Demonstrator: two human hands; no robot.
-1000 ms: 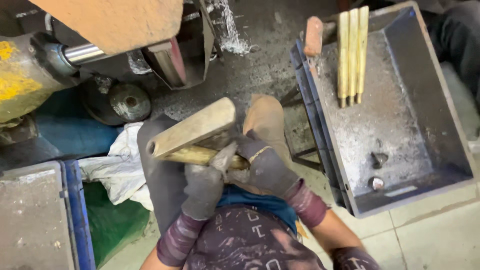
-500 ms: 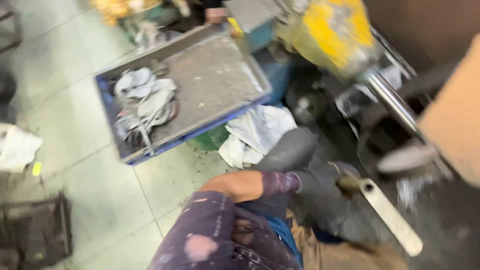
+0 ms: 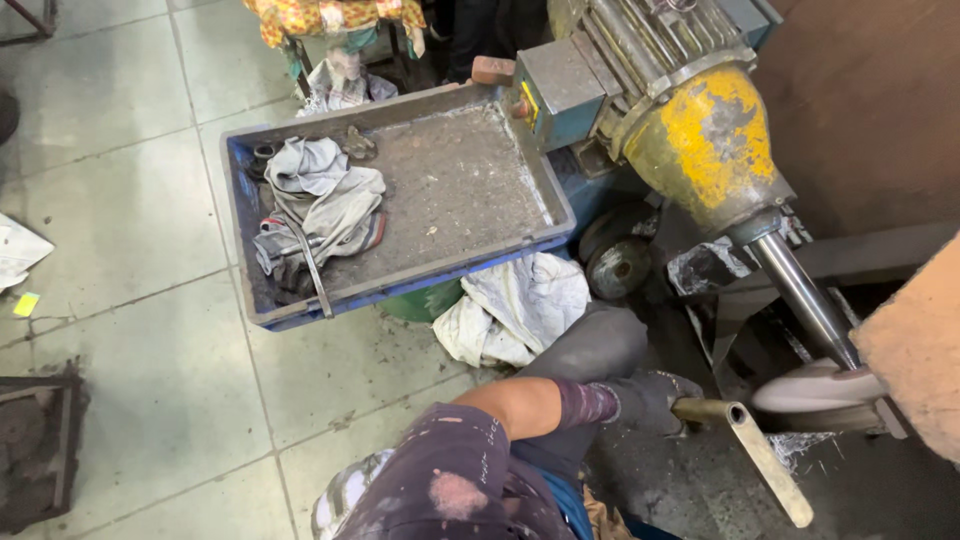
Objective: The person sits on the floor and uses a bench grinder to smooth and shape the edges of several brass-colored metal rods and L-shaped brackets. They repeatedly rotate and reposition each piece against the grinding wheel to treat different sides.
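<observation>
A person's gloved left hand (image 3: 645,400) is clamped around one end of a brass-coloured metal handle (image 3: 745,450), holding it low beside the spinning buffing wheel (image 3: 815,390) on the shaft of a yellow motor (image 3: 700,140). The right hand is out of view. A firm grip and light, steady contact with the wheel would likely serve best.

I see only a small yellow slip (image 3: 26,304) on the floor tiles (image 3: 130,200) at far left, beside a crumpled white paper (image 3: 18,252).
</observation>
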